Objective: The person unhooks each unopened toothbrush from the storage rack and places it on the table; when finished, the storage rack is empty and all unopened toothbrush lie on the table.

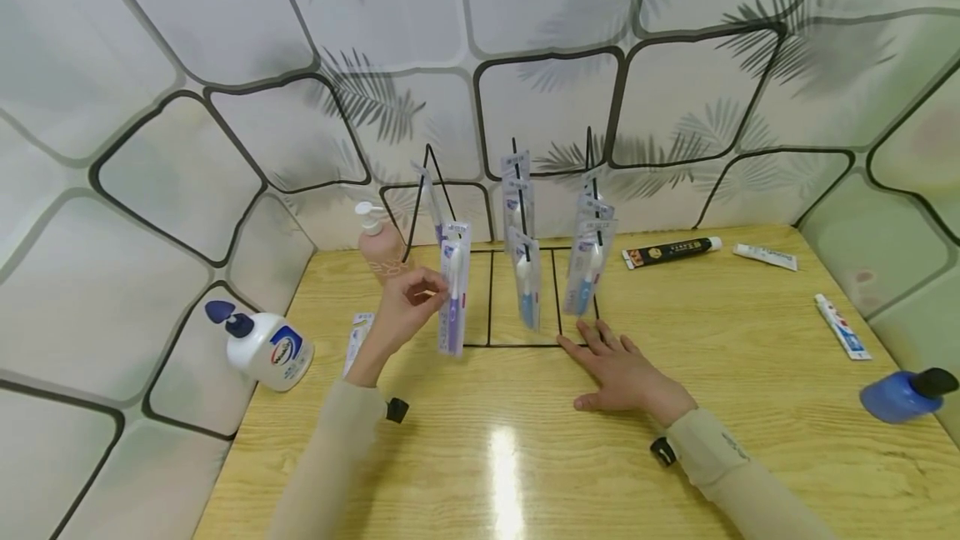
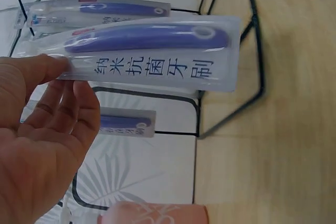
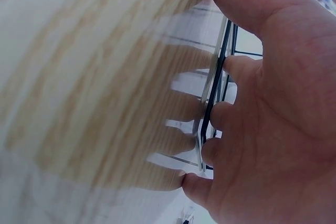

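Mostly the right-wrist view was blur: wood grain smeared across the left half, and only the palm side of the right hand (image 3: pixel 273 108) came through clearly. Its fingertips (image 3: pixel 231 66) pressed against the black wire of the rack base (image 3: pixel 212 98); whether the thumb touched anything could not be told from there. From the head camera the right hand (image 1: pixel 626 373) lay flat on the wooden table (image 1: pixel 750 407), fingers straight and slightly spread, tips at the front right corner of the rack base (image 1: pixel 558 342).

The wire rack (image 1: pixel 517 273) stood at the back of the table; its upper hooks were thin and hard to trace against the patterned wall. Packaged toothbrushes (image 1: pixel 588 261) hung on it in three rows, labels too small to read from above.

The left hand (image 1: pixel 405 307) was raised in front of the left row, thumb and fingertips pinching the edge of a purple toothbrush pack (image 1: pixel 455 298), which hung upright just in front of the rack. In the left-wrist view the pack (image 2: pixel 152 53) lay across the frame, the thumb (image 2: pixel 37 69) on its edge, the other fingers loosely curved behind it. A pink bottle (image 2: pixel 152 213) was cut off at the bottom edge.
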{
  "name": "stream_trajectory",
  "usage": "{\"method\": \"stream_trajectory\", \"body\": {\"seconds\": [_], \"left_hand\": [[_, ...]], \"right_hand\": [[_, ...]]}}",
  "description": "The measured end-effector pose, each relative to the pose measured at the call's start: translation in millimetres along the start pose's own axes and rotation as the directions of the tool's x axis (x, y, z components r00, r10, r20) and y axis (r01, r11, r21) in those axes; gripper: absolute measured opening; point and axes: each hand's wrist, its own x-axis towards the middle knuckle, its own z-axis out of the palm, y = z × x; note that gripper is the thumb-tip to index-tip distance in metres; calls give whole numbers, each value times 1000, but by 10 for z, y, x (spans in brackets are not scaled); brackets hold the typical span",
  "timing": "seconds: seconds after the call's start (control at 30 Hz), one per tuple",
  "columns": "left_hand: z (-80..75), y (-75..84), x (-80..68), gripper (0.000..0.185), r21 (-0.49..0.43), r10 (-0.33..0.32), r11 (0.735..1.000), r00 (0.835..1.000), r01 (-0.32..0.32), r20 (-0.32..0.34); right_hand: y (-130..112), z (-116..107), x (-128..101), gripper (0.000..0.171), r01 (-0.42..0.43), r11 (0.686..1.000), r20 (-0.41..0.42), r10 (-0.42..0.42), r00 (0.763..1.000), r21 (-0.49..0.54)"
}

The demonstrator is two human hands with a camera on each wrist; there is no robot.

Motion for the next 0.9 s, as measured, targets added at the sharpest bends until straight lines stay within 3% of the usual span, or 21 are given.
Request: {"method": "stream_trajectory", "body": {"seconds": [0.13,0.27,0.4,0.7,0.9], "left_hand": [[-48,-62,-157,5,67,-94,994,995,91,44],[-107,-103,-334,9,137,-176,976,984,168,43],[-222,-259,-501,13,221,-265,942,964,254,23],[-443,-391,-738,12,417,-413,819,909,395,-50],[-555,-424,-799,11,542,-431,751,902,378,-33]], "right_hand": [[7,-6,-11,96,-6,1000,5,6,1000,3],[5,-16,-17,96,-5,1000,8,5,1000,9],[0,-12,-13,96,0,1000,6,0,1000,15],[-13,-12,-16,96,4,1000,3,-4,1000,10],[-14,-11,-16,96,-1,1000,8,1,1000,9]]}}
